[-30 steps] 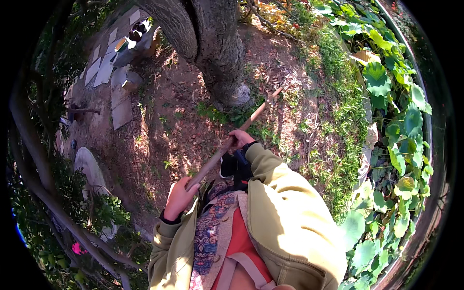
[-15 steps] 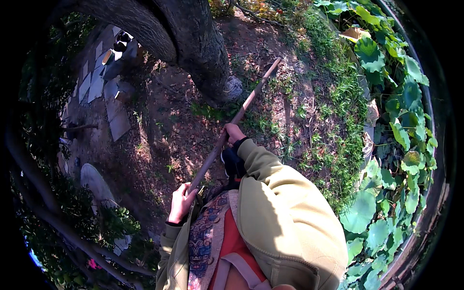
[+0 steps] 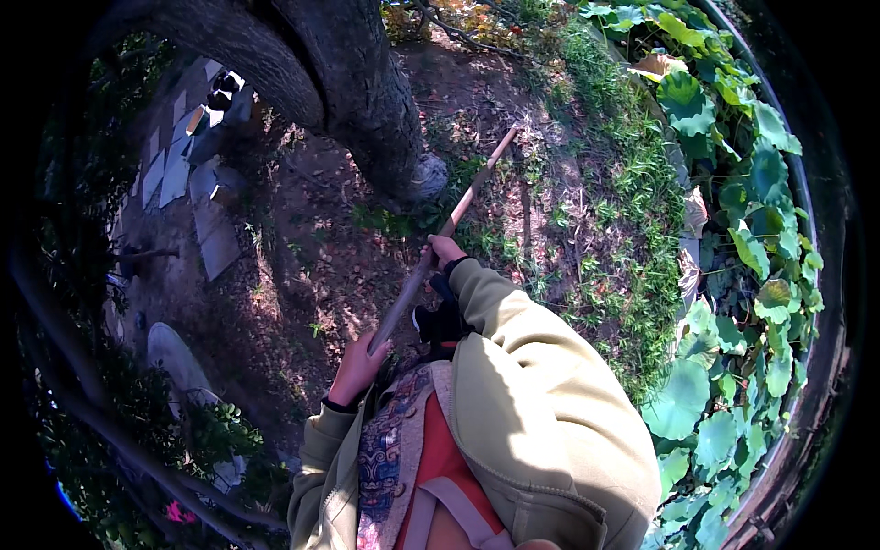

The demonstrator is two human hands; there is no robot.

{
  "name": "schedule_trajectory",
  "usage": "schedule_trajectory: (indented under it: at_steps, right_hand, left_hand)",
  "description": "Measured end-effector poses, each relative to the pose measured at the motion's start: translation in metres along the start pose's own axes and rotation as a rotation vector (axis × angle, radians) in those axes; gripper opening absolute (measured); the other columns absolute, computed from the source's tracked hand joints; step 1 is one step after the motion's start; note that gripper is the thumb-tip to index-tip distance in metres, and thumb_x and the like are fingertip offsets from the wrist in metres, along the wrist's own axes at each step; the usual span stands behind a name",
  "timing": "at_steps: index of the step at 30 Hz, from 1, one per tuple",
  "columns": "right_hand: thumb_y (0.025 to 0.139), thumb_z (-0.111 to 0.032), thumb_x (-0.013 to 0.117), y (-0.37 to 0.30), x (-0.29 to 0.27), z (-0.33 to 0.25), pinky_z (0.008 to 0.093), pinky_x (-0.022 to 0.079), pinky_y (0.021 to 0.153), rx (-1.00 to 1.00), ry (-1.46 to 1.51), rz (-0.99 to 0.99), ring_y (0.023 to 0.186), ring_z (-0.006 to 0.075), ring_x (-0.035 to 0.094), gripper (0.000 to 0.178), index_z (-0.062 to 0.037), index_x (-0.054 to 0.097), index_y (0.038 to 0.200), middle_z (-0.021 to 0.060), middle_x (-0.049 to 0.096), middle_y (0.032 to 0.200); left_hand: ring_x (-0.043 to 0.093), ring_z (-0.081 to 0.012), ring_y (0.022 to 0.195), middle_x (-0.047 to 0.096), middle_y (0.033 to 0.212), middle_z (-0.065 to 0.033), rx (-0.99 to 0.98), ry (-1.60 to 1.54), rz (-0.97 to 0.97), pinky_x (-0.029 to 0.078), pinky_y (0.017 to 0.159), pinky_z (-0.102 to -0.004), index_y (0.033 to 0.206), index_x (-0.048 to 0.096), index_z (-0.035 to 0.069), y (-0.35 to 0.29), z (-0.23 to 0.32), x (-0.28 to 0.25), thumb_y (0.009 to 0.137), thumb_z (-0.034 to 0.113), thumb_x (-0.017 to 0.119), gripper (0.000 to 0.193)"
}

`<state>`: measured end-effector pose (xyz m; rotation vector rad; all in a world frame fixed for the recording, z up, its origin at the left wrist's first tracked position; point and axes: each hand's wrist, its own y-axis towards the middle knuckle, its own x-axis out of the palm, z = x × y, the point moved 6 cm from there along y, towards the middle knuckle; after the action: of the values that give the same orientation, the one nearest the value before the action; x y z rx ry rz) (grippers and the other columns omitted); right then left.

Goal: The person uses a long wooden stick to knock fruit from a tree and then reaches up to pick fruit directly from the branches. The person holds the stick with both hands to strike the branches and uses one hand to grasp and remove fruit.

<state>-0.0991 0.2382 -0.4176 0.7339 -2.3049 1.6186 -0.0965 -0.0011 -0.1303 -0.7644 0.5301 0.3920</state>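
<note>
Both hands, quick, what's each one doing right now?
Left hand: closed, holding the near end of the wooden pole.
Right hand: closed, holding the same pole farther along its length.

Olive zip jacket, blue-patterned buttoned layer, red garment, black cuffs.

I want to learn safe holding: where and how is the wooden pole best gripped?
Come from the near end of the wooden pole, probably with two hands: left hand around that end, right hand farther along. It is long, slender and slants away, so spaced grips should steady it.
</note>
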Motion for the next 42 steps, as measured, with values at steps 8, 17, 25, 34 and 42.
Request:
schedule_trajectory:
  at_steps: [8, 17, 25, 34, 42]
  right_hand:
    - [0.089, -0.009, 0.046, -0.029, 0.01, 0.027, 0.0416, 0.05, 0.053, 0.074, 0.09, -0.06, 0.057, 0.0235, 0.054, 0.006, -0.0028, 0.047, 0.087, 0.0085, 0.051, 0.067]
    - [0.087, -0.008, 0.053, -0.033, 0.005, -0.026, 0.0373, 0.05, 0.055, -0.092, 0.243, -0.071, 0.057, 0.0196, 0.052, 0.008, -0.005, 0.045, 0.086, 0.0056, 0.049, 0.066]
    - [0.09, -0.011, 0.055, -0.035, 0.004, -0.059, 0.0344, 0.052, 0.054, -0.185, 0.093, -0.021, 0.058, 0.0184, 0.055, 0.011, -0.0042, 0.049, 0.084, 0.0055, 0.052, 0.067]
    - [0.09, -0.009, 0.048, -0.029, 0.019, 0.068, 0.0398, 0.051, 0.059, 0.202, -0.019, -0.179, 0.062, 0.0224, 0.056, 0.006, -0.0038, 0.046, 0.091, 0.0083, 0.052, 0.073]
    - [0.087, -0.011, 0.049, -0.076, 0.027, 0.041, 0.0418, 0.049, 0.059, 0.086, 0.01, -0.112, 0.062, 0.023, 0.054, 0.007, -0.0043, 0.047, 0.087, 0.0075, 0.052, 0.069]
  left_hand:
    - [0.061, -0.0161, 0.072, 0.064, 0.078, -0.0157, -0.07, -0.07, 0.084, 0.048, 0.065, -0.033, 0.107, 0.061, -0.003, -0.035, -0.011, 0.01, 0.089, 0.021, 0.065, 0.031]
    - [0.065, -0.0189, 0.079, 0.067, 0.088, -0.0188, 0.082, -0.09, 0.164, 0.05, 0.07, -0.033, 0.118, 0.057, -0.005, -0.012, -0.001, 0.012, 0.089, 0.02, 0.065, 0.04]
    - [0.059, -0.0144, 0.074, 0.064, 0.082, -0.0134, 0.098, -0.165, 0.084, 0.048, 0.068, -0.0318, 0.118, 0.057, -0.002, 0.014, 0.004, 0.02, 0.09, 0.018, 0.063, 0.034]
    - [0.061, -0.0191, 0.067, 0.063, 0.077, -0.0176, -0.024, -0.013, 0.093, 0.048, 0.064, -0.0343, 0.107, 0.061, -0.003, -0.061, -0.002, -0.023, 0.085, 0.017, 0.066, 0.03]
    - [0.065, -0.016, 0.077, 0.067, 0.085, -0.0195, -0.005, -0.159, 0.215, 0.05, 0.07, -0.0312, 0.113, 0.06, -0.006, -0.07, -0.035, 0.001, 0.085, 0.016, 0.068, 0.036]
